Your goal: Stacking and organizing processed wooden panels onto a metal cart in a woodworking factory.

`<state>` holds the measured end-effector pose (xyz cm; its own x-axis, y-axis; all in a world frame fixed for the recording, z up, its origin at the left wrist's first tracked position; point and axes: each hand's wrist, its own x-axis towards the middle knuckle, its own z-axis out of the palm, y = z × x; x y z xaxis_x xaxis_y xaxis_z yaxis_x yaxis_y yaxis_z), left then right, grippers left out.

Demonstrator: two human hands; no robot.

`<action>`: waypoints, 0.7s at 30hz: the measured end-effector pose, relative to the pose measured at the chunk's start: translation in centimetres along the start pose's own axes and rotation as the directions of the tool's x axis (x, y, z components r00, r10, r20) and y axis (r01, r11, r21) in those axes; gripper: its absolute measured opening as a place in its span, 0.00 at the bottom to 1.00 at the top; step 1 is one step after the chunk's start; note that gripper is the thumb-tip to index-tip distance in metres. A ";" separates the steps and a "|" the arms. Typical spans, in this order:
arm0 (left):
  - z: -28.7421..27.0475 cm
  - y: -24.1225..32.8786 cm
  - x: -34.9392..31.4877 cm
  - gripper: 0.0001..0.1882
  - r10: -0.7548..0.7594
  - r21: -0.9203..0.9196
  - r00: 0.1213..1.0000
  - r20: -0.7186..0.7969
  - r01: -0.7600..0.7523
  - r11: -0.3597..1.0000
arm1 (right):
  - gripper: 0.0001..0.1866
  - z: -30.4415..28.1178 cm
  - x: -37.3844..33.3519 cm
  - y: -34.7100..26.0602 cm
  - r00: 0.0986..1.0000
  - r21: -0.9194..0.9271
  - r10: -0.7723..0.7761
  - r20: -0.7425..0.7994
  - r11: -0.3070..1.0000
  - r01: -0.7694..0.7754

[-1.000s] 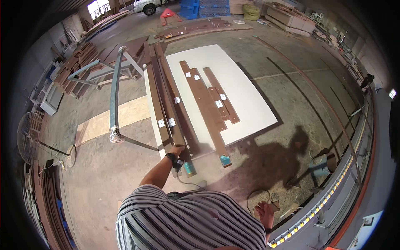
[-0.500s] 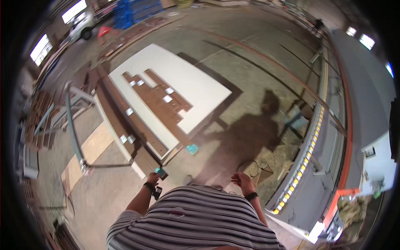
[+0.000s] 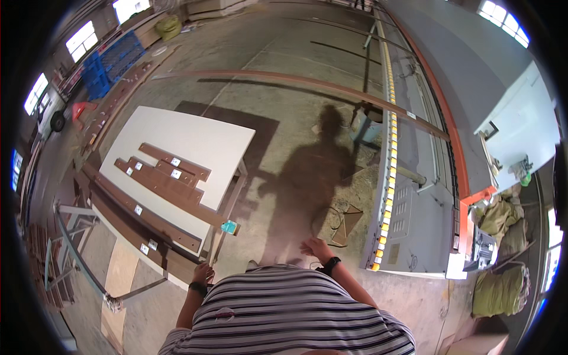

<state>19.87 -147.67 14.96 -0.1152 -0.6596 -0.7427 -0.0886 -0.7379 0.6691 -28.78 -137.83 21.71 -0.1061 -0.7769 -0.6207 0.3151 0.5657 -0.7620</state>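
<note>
While several dark brown wooden boards [image 3: 167,180] are lying in a stepped row on the white panel surface [image 3: 195,139], each carrying a small white label, more long brown boards [image 3: 142,219] are sitting along the surface's near edge at about eight o'clock from its middle, some labelled too. Judging from that, the laying-out and labelling is looking well along: the boards on top are sitting tidy and tagged, while the stack by the edge is probably still waiting to be sorted, though how many are left is not something this view is showing.

In the head view, the left hand [image 3: 203,273] is hanging low at about seven o'clock in the picture, just beside the near corner of the surface and the ends of the long boards; its grip is looking loosely curled and not holding anything I can make out, though the fingers are partly hidden. A small teal object [image 3: 228,226] is resting at the corner, at about one o'clock from that hand. The right hand [image 3: 313,247] is reaching forward over the concrete floor [image 3: 284,106], near six o'clock, palm down with its grip released and fingers spread, well apart from the boards. A striped shirt [image 3: 290,313] is filling the lower edge.
</note>
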 end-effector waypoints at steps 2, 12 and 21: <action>0.5 0.6 -0.1 0.05 0.013 0.022 1.000 0.001 -0.013 1.000 | 0.15 -0.8 0.3 0.4 1.000 0.000 -0.013 -0.005 1.000 0.013; 2.3 2.1 -0.9 0.05 0.027 0.047 1.000 0.010 -0.028 0.999 | 0.15 -3.6 1.5 -1.0 0.996 -0.046 -0.037 -0.077 0.998 0.033; 1.6 1.1 -0.3 0.05 0.024 -0.014 1.000 0.015 -0.024 1.000 | 0.13 -10.6 9.1 -2.8 0.921 -0.204 -0.374 -0.104 0.915 0.349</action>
<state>18.26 -148.05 15.99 -0.1319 -0.6748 -0.7261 -0.0718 -0.7241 0.6860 -40.62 -143.55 16.20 -0.3141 -0.8988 -0.3059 0.0589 0.3032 -0.9511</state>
